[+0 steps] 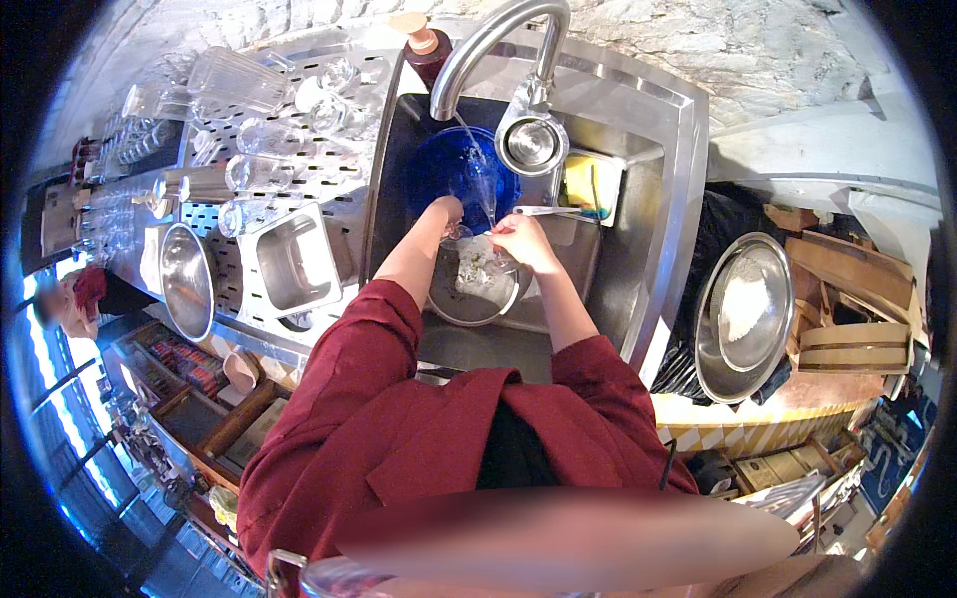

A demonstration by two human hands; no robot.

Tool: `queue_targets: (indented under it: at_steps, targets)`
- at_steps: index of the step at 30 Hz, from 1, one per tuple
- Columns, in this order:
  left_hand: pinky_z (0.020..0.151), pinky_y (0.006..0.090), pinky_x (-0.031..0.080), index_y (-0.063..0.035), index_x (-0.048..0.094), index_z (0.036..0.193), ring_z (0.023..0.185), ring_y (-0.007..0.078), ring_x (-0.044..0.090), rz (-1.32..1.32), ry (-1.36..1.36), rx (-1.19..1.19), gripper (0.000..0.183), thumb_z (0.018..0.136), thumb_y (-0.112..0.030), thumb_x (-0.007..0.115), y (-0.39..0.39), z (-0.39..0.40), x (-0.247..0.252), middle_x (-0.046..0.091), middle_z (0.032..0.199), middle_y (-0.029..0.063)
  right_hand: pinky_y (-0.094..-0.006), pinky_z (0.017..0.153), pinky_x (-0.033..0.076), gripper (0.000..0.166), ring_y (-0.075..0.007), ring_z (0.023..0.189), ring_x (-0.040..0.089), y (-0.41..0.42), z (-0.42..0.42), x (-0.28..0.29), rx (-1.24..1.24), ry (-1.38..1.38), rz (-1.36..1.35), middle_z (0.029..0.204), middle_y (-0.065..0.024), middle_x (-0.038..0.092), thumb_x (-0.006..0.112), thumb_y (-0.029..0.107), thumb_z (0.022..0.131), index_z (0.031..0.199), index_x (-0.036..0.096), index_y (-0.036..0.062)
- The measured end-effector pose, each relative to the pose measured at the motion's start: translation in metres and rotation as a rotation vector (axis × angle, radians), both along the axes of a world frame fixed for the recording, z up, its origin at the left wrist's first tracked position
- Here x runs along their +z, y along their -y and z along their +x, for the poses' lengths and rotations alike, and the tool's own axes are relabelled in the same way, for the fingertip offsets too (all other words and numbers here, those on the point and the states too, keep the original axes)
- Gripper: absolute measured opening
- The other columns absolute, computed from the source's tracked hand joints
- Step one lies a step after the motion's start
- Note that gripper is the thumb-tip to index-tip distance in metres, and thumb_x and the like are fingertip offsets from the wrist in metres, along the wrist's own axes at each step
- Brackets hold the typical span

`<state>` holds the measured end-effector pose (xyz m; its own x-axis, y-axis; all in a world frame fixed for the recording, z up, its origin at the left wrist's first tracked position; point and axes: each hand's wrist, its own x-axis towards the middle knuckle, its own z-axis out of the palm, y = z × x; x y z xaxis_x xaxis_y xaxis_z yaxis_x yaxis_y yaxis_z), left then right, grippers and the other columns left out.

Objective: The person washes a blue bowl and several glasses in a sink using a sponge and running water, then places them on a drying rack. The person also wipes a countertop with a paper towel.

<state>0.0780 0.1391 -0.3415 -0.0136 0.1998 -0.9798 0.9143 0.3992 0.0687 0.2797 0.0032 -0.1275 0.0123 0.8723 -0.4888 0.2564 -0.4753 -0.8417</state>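
My right hand (519,238) pinches the stem of a clear flute glass (487,196) over the sink. Its bowl points toward the tap, and a stream of water (465,127) from the metal faucet (493,45) runs to it. Beside it, my left hand (446,213) is curled around another clear glass (456,233), of which mostly the round foot shows. A blue basin (426,161) lies beneath and beyond both hands. Closer to me, a round metal bowl (463,291) with whitish, foamy content sits in the sink (486,351).
Glasses (258,172) and a square steel pan (295,261) lie on the slotted drainboard (329,179) at left. A soap pump bottle (428,60) stands behind the basin. A sponge (587,183) sits in a small tray. Metal bowls (744,318) lean at right. Another person (86,299) is far left.
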Motion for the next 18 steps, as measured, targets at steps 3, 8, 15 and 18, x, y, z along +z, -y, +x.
queue_targets:
  at_steps: [3, 8, 15, 18]
  targets:
    - [0.041, 0.0361, 0.029, -0.0174, 0.045, 0.058, 0.040, 0.0168, 0.033, -0.148, 0.081, 0.258, 0.033, 0.090, -0.024, 0.046, -0.001, -0.004, 0.019, 0.040, 0.051, -0.0017, -0.0245, 0.060, 0.048, 0.008, -0.0117, 0.063, 0.062, 0.025, 0.003, 0.015, 0.001, -0.128, 0.076, 0.070, -0.0062, 0.065, 0.065, 0.004, 0.078, 0.081, 0.062, -0.0024]
    - [0.047, 0.0388, 0.030, -0.0158, 0.046, 0.059, 0.049, 0.0186, 0.038, -0.080, 0.116, -0.094, 0.035, 0.092, -0.027, 0.045, 0.029, 0.014, 0.106, 0.046, 0.055, -0.0004, -0.0252, 0.057, 0.047, 0.012, -0.0142, 0.063, 0.061, 0.079, 0.006, 0.037, -0.148, -0.386, 0.099, 0.072, -0.0065, 0.061, 0.065, -0.001, 0.078, 0.083, 0.055, -0.0012]
    - [0.056, 0.0400, 0.051, -0.0025, 0.061, 0.079, 0.058, 0.0238, 0.063, 0.884, 0.483, -0.721, 0.026, 0.087, -0.026, 0.056, 0.093, -0.019, 0.202, 0.059, 0.064, 0.0099, -0.0237, 0.063, 0.047, 0.011, -0.0124, 0.068, 0.060, 0.146, -0.004, 0.078, -0.067, -0.086, 0.458, 0.078, -0.0053, 0.058, 0.064, 0.002, 0.082, 0.085, 0.053, -0.0017]
    - [0.049, 0.0346, 0.048, 0.0009, 0.060, 0.085, 0.049, 0.0197, 0.060, 0.681, 0.613, 0.226, 0.024, 0.089, -0.022, 0.056, 0.144, -0.024, 0.277, 0.059, 0.061, 0.0110, -0.0277, 0.068, 0.049, 0.016, -0.0156, 0.069, 0.061, 0.167, -0.020, 0.101, -0.196, -0.404, 0.346, 0.086, -0.0086, 0.056, 0.056, 0.001, 0.088, 0.100, 0.046, 0.0011]
